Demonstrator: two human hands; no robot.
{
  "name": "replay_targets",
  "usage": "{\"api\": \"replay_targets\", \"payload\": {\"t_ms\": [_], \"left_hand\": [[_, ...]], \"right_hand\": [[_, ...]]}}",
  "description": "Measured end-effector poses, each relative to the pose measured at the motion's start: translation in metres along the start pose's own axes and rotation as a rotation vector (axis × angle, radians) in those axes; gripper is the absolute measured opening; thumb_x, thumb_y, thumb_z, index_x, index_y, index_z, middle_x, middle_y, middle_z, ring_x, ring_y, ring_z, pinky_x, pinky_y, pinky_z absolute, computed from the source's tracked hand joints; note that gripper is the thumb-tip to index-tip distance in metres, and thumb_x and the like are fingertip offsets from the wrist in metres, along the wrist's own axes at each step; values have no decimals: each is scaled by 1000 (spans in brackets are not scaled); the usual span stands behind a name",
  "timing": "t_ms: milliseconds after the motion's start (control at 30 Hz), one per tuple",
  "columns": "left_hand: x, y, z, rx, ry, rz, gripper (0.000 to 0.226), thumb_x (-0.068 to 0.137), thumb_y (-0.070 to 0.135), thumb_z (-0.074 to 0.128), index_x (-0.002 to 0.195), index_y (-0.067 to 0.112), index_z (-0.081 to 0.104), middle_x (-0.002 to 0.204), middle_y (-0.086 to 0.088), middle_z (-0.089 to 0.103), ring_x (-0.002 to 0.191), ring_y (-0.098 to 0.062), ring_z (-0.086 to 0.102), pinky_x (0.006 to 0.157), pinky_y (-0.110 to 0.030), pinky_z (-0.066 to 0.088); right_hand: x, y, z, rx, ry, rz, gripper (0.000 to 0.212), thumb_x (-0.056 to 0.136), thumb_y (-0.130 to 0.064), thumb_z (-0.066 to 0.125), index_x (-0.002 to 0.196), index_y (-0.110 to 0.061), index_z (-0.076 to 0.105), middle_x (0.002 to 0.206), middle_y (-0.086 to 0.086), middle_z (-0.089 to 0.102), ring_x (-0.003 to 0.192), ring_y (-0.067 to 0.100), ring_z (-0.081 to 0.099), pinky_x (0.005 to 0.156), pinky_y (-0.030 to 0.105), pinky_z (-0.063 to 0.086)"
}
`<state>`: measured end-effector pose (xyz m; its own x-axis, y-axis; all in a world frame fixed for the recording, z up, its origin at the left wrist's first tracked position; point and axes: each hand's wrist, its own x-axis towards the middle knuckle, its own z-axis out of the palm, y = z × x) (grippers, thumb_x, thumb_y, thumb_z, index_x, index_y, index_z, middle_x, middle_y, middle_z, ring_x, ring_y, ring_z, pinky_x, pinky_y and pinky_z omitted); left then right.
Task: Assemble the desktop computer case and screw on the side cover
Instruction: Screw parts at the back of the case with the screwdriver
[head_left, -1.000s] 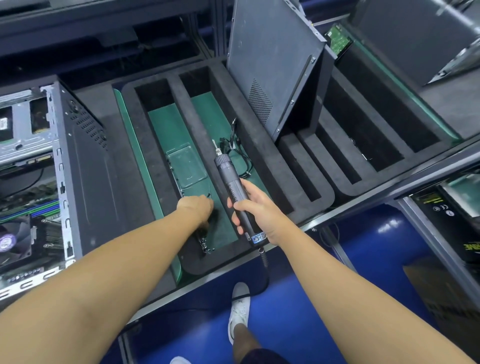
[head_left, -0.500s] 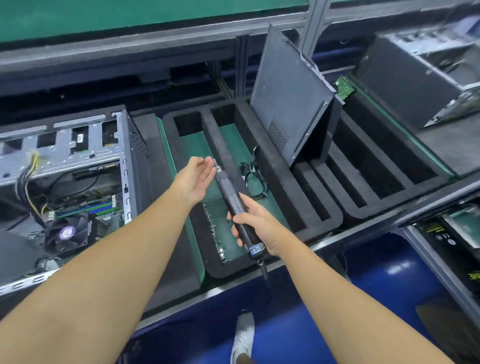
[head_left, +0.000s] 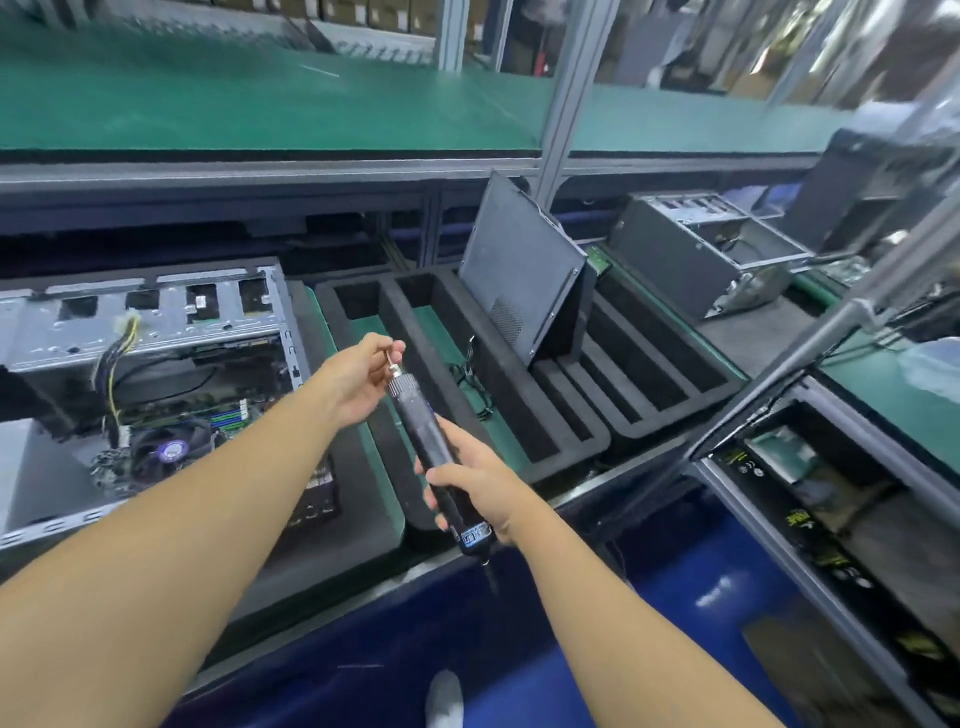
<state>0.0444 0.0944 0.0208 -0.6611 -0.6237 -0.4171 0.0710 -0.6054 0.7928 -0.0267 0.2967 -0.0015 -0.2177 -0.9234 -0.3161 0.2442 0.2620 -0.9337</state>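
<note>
Presently, the right hand (head_left: 475, 488) is closed around the lower body of the black cylindrical electric screwdriver (head_left: 431, 441), which points up and away from the person; the left hand (head_left: 358, 374) is pinched at the tool's silver bit tip (head_left: 393, 364), fingertips together; a screw is probably being seated there, but nothing that small can be made out.

Beyond both hands lies the black foam tray with long slots (head_left: 524, 415) on the green-matted tabletop (head_left: 893, 395); a thin black cable (head_left: 467, 374) rests in one slot. Left of the tray stands the open grey steel desktop computer case (head_left: 156, 364), its interior exposed, with a round black cooling fan (head_left: 169, 449) and wiring visible. Farther back, the flat dark grey metal side cover (head_left: 519, 270) leans tilted in the tray's rear slots, well apart from the case. A second open grey chassis (head_left: 701, 249) sits beyond, to the right.

Step in hand, as judged: loading the driver ahead of fastening; the cover is not yet fitted. The next move calls for the cover to be lifted out, aligned on the case's open side and slid home before any screw is driven; the bit must stay square to the hole to avoid cross-threading.
</note>
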Motion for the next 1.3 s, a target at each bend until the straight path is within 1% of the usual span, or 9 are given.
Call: {"api": "replay_targets", "payload": {"t_ms": [233, 400, 567, 667, 733, 833, 1000, 1167, 1300], "left_hand": [[-61, 11, -30, -114, -131, 49, 17, 96, 18, 53, 93, 8, 67, 68, 6, 69, 54, -2, 56, 60, -14, 51], [-102, 15, -63, -91, -134, 55, 17, 97, 17, 54, 96, 7, 68, 73, 5, 70, 52, -2, 57, 56, -13, 51], [-134, 19, -92, 0, -111, 70, 14, 99, 11, 47, 97, 4, 59, 47, 6, 57, 42, -3, 52, 48, -11, 47], [-143, 17, -109, -32, -56, 52, 12, 99, 10, 48, 105, 1, 56, 60, 2, 55, 50, -6, 46, 48, -11, 48], [-149, 16, -121, -36, -42, 38, 18, 99, 13, 52, 104, -2, 62, 58, 3, 51, 50, -6, 47, 49, -11, 49], [-157, 15, -134, -22, -20, 49, 15, 95, 15, 61, 93, 1, 68, 68, 1, 64, 48, -3, 56, 51, -9, 50], [-168, 17, -148, 1, 9, 74, 15, 88, 15, 70, 94, 1, 73, 84, -5, 72, 58, -4, 63, 53, -11, 52], [-177, 28, -164, 169, 52, 59, 21, 82, 11, 75, 95, -5, 76, 95, -12, 75, 73, -9, 69, 59, -16, 56], [-186, 38, -178, 540, 102, 112, 12, 84, 18, 75, 82, 7, 80, 92, -7, 77, 82, -14, 69, 65, -22, 55]], "right_hand": [[-37, 4, 59, 31, 5, -63, 73, 85, -2, 56, 150, -32, 44, 99, 9, 59, 70, 22, 57, 53, 33, 49], [-50, 13, 95, 9, -24, -72, 72, 85, -2, 56, 149, -31, 44, 96, 7, 61, 69, 22, 58, 52, 33, 49], [-54, 30, 130, -99, -27, -53, 81, 84, -7, 62, 153, -40, 36, 93, 4, 64, 73, 23, 59, 57, 35, 52], [-56, 36, 146, -198, -10, -39, 88, 86, -11, 66, 156, -45, 26, 93, 7, 66, 75, 25, 59, 63, 37, 54], [-57, 39, 154, -229, -9, -48, 89, 85, -15, 68, 156, -48, 25, 95, 3, 68, 75, 20, 61, 64, 36, 56], [-59, 42, 167, -242, -21, -41, 91, 84, -17, 69, 155, -51, 23, 106, -1, 67, 75, 18, 62, 66, 35, 56], [-63, 49, 184, -135, -42, -58, 89, 86, -10, 66, 157, -44, 25, 90, 5, 67, 76, 24, 59, 62, 36, 54], [-65, 56, 195, -88, -75, -76, 90, 86, -8, 65, 158, -41, 25, 90, 0, 67, 74, 21, 59, 59, 34, 53], [-62, 67, 204, -68, -92, -80, 91, 84, -10, 68, 157, -44, 26, 92, -1, 68, 76, 22, 58, 60, 35, 53]]}}
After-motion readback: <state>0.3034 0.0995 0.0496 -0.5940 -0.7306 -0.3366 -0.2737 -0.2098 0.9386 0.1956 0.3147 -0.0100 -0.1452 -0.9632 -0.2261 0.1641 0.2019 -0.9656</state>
